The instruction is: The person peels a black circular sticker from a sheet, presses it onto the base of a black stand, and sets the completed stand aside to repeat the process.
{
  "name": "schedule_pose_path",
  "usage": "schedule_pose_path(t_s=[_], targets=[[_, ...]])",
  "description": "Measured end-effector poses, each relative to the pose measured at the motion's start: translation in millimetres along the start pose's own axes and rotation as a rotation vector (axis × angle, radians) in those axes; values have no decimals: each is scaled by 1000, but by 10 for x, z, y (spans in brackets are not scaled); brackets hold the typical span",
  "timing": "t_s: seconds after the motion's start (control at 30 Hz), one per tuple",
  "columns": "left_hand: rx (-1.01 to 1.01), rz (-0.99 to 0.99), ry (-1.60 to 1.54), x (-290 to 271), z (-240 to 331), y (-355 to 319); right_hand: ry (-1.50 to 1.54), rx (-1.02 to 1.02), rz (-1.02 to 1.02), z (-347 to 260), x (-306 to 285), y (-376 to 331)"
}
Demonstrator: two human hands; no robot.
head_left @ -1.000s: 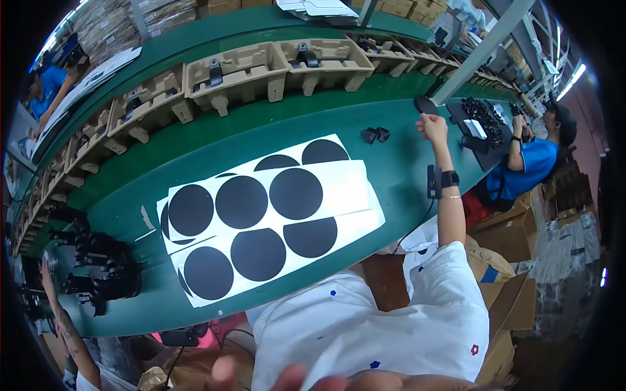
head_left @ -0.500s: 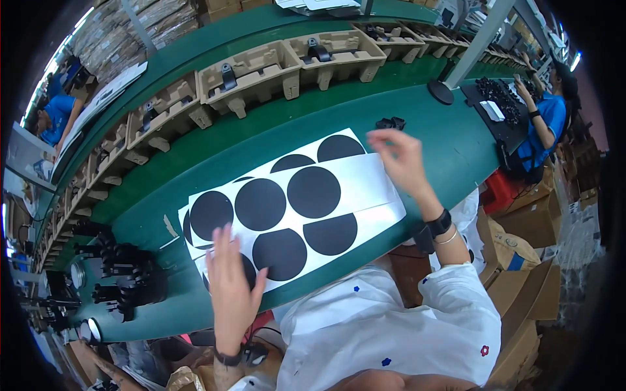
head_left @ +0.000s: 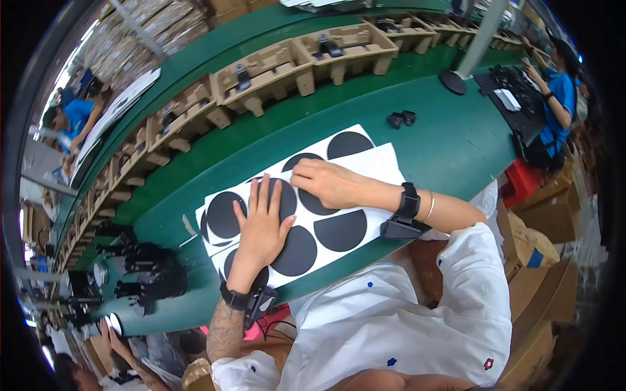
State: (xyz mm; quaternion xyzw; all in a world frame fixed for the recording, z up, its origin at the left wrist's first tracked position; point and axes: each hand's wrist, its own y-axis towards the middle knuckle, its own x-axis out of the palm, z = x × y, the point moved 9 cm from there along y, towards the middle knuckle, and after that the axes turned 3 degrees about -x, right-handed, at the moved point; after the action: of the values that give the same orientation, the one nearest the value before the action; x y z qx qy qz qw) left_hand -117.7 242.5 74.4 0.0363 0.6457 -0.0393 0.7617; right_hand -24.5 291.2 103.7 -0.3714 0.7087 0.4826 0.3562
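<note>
White sheets (head_left: 378,163) printed or covered with large black discs (head_left: 293,253) lie overlapping on the green work table. My left hand (head_left: 263,225) rests flat on the top sheet, open, its fingers spread over two of the discs. Just to its right, my right hand (head_left: 324,184) is closed, fingertips bent down at the edge of a black disc (head_left: 319,204). The hand covers much of that disc and hides whatever its fingertips pinch. Both wrists carry black straps.
Tan moulded trays (head_left: 261,81) with black parts line the far side. Small black pieces (head_left: 401,119) lie beyond the sheets; black parts (head_left: 153,267) crowd the left end. A post base (head_left: 452,83) stands at right. People in blue work at far left and right; another person's hands (head_left: 114,339) show lower left.
My right hand came in from the sheets' right end to the discs, its fingers closing. My left hand moved up and right, and now presses on the top sheet.
</note>
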Motion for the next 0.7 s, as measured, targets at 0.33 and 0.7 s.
schedule_pose_path(t_s=[0.33, 0.7], targets=[[-32, 89, -28, -203, -248, -566, 67, 522, 923, -144, -1035, -2244], [-992, 1221, -5, -1412, -2808, -4180, 564, 680, 1545, -342, -1349, -3513]])
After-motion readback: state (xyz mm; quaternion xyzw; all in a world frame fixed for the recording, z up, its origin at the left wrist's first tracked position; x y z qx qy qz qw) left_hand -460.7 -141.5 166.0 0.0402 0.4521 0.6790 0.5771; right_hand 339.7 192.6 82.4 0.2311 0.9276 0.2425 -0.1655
